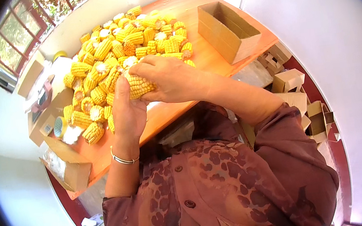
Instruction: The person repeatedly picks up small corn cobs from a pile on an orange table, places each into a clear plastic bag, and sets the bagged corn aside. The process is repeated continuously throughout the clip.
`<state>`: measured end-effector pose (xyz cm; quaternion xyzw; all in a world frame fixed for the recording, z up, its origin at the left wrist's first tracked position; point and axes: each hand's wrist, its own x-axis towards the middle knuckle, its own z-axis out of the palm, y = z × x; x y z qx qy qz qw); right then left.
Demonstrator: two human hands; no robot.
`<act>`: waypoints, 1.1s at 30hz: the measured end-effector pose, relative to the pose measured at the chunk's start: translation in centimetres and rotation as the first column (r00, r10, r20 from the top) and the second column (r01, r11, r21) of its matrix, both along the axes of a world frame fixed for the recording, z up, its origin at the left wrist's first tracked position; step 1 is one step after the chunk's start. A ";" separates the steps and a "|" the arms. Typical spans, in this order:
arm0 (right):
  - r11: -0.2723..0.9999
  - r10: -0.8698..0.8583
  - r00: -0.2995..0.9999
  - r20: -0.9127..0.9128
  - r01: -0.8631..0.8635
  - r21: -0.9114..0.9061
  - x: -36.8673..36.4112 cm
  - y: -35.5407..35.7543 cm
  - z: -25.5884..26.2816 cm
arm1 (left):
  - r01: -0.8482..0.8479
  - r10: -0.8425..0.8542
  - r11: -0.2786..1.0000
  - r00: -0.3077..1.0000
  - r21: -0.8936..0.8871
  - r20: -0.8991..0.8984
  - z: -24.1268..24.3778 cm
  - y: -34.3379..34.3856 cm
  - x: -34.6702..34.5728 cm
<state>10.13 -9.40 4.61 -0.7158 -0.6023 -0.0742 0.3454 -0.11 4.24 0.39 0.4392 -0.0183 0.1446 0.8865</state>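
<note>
Both of my hands grip one piece of yellow corn cob (140, 85), held over the near edge of the heap. My left hand (128, 110), with a metal bangle on its wrist, has its thumb along the cob's left end. From the right, my right hand (170, 77) wraps its fingers over the top and the right end. Part of the cob is hidden by the fingers. Just beyond lies a wide heap of cut corn cob pieces (103, 48), some showing pale cut ends.
The heap lies on an orange wooden table (182, 5). An open cardboard box (225, 34) stands at its right side. Tape rolls (59, 127) and another cardboard box (70, 169) sit on the left. Several small cartons (288, 84) are stacked below the table's right edge. A barred window (17, 28) is at upper left.
</note>
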 end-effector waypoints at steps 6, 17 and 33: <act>0.944 -0.311 0.949 -0.048 0.314 0.097 6.9 -7.1 4.9 | 0.027 -0.024 0.952 1.000 0.306 -0.014 -0.4 -1.7 1.3; 0.601 -0.619 0.779 0.099 0.551 -0.578 25.6 -12.1 0.6 | 0.089 -0.040 0.913 0.991 0.398 -0.131 -2.9 -0.2 2.0; 0.598 -0.092 0.804 0.587 0.516 -0.613 30.6 -10.5 -5.7 | 0.147 -0.066 0.923 0.971 0.357 -0.228 -3.8 0.0 0.1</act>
